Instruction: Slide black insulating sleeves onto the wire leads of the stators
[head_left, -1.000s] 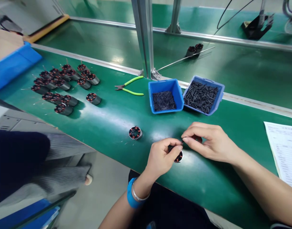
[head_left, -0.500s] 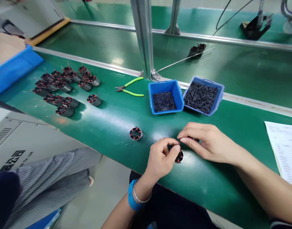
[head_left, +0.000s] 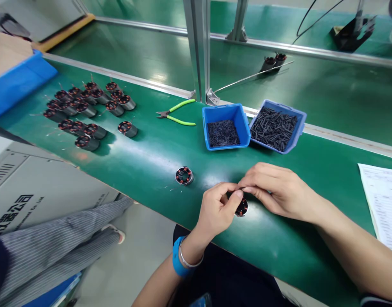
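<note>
My left hand (head_left: 219,209) pinches at the top of a round stator (head_left: 242,207) with copper windings, covering part of it. Thumb and fingers of my right hand (head_left: 279,192) are closed on a small dark piece (head_left: 241,189) right above that stator, close to my left fingertips. What exactly my left fingertips grip is too small to tell. Another stator (head_left: 184,175) stands by itself to the left. Beyond my hands are a blue bin (head_left: 226,133) of thin black pieces and a paler bin (head_left: 274,128) of thicker black tubes.
Several stators (head_left: 87,108) stand grouped at the left, near green-handled cutters (head_left: 176,114). A metal post (head_left: 198,55) rises behind the bins. Paper sheets (head_left: 383,196) lie at the right. A person's striped trouser leg (head_left: 64,230) shows at lower left.
The fingertips of both hands have come closer together above the stator. The view has shifted slightly; the bins, cutters and other stators stay in place on the table.
</note>
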The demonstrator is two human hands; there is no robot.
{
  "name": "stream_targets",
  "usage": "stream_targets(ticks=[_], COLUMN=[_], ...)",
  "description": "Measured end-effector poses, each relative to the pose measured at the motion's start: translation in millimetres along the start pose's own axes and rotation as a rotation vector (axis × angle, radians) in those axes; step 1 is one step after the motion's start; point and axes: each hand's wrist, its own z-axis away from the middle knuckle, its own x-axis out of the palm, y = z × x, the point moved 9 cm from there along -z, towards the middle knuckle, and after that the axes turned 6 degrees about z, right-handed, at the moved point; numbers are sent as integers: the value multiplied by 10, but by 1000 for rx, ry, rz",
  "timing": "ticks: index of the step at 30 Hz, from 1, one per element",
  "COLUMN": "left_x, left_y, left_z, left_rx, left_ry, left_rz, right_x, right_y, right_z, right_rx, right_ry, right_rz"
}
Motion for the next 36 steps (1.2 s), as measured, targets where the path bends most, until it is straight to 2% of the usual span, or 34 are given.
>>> stream_targets(ticks=[10, 12, 16, 24, 36], left_x=[16, 4, -55, -159, -167], left_y=[-41, -47, 43, 28, 77], left_z=[12, 16, 60, 178, 182], left_rx=[-13, -12, 78, 103, 138], left_ry=[-13, 4, 52, 119, 114], left_rz=[47, 46, -31, -21, -20], right_x=[110, 86, -37, 148, 195], right_y=[-5, 1, 48, 89, 37], right_z=[13, 9, -11, -111, -162], right_rx=[-18, 9, 112, 167, 131], right_ry=[-37, -25, 57, -156, -171], right_rz=[73, 25, -50, -92, -81])
